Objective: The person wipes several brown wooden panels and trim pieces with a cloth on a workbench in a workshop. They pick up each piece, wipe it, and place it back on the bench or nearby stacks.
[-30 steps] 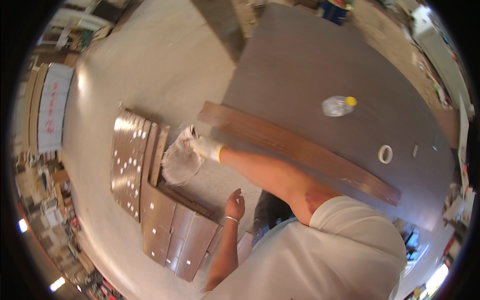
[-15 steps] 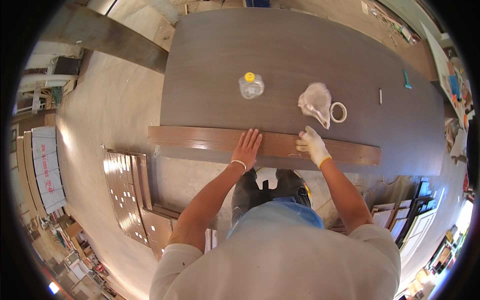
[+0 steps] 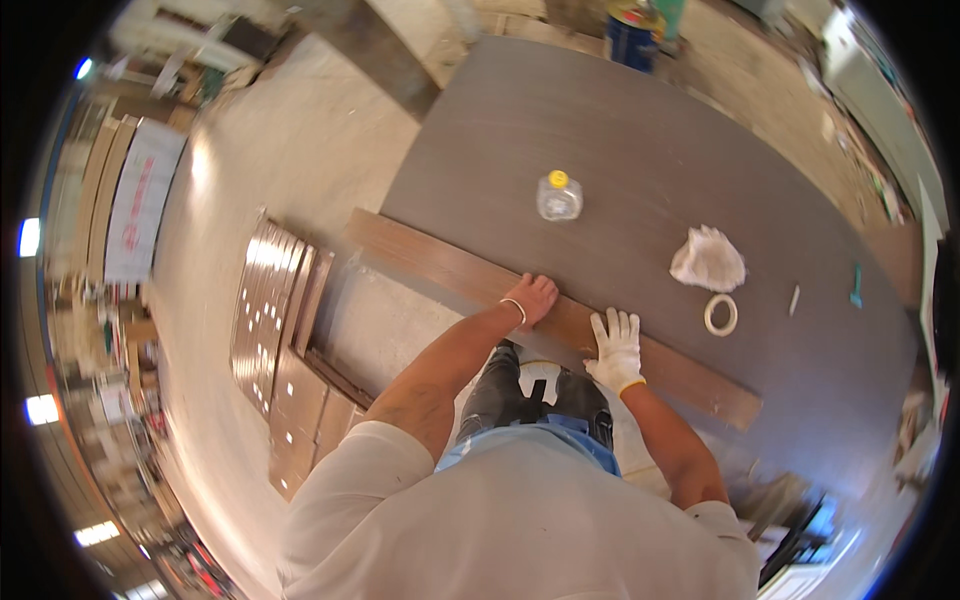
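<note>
A long narrow brown board (image 3: 440, 258) lies along the near edge of a large dark tabletop (image 3: 520, 110), its left end reaching past the tabletop's corner. My bare left hand (image 3: 535, 298), a light band at its wrist, is closed over the board's far edge with the fingers curled. Further right, my right hand (image 3: 616, 350), in a white glove with a yellow cuff, rests on the board with fingers stretched and apart. Beyond the hands stand a clear bottle with a yellow cap (image 3: 559, 196), a crumpled white cloth-like bundle (image 3: 708, 259) and a roll of pale tape (image 3: 734, 318).
Toward the tabletop's right end lie a small white stick (image 3: 794, 300) and a teal tool (image 3: 856, 287). Brown panels (image 3: 275, 310) lean in a stack at the left. A metal beam (image 3: 375, 60) meets the far left edge, and a blue drum (image 3: 632, 40) stands behind.
The whole view has turned, so the table and board now slant down to the right. My left fingers have gone from lying flat to curled; my right fingers have spread out on the board.
</note>
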The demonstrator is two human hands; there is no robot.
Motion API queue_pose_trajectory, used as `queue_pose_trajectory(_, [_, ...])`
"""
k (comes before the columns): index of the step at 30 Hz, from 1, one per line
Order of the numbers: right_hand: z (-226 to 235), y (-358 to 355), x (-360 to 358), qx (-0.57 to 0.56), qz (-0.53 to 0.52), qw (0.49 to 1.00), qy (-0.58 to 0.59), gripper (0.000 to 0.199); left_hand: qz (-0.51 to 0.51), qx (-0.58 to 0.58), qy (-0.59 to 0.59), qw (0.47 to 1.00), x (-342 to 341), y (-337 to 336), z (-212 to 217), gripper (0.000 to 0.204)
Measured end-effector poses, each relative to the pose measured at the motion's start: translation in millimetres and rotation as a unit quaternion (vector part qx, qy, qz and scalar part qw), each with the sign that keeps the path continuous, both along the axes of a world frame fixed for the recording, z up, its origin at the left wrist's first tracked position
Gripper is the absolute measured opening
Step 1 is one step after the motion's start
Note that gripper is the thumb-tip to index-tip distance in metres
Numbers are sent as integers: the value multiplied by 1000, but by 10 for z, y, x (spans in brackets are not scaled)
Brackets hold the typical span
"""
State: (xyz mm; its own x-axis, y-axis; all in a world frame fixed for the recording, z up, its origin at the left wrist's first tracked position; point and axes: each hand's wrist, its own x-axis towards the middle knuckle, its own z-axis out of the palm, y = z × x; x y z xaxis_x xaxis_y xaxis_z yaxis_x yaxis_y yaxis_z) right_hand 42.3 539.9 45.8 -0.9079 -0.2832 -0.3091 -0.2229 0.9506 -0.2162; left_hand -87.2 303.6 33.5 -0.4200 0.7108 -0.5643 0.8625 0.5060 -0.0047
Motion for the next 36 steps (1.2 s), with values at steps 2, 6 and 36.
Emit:
queue_pose_trajectory(2, [22,-57,-67,18,25,1000,0,105,2,4,-10,1000,52,-35,7,94])
queue_pose_trajectory(6, [166,-197,-148,48,52,995,-66,110,20,36,2,999,127,-134,92,96])
queue_pose_trajectory(36, [797,-3446,167,-325,190,684,-625,101,644,731,-20,-226,2740,-2189,637,99])
